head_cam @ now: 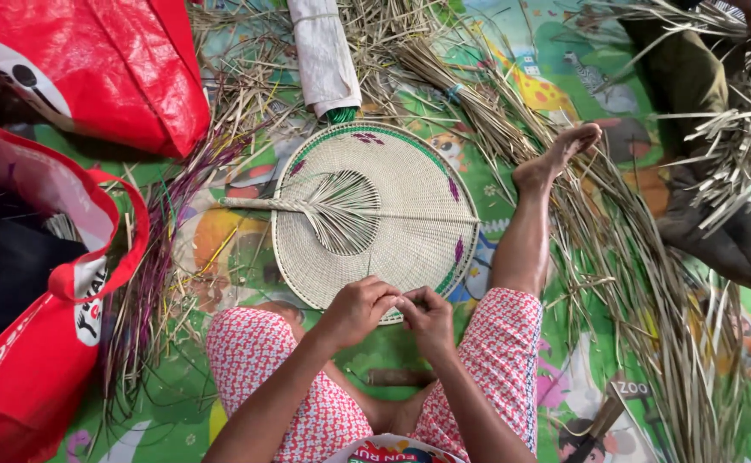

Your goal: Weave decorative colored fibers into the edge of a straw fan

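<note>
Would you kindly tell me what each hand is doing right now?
Left hand: closed, pinching the near rim of the woven fan.
Right hand: closed on the same rim.

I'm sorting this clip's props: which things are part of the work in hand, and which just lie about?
In hand:
- woven round fan, rim pinched by both hands
- left hand
- right hand
- loose straw strips beside it

Lying about:
- red bags
- rolled white cloth
- printed play mat
- another person's legs
</note>
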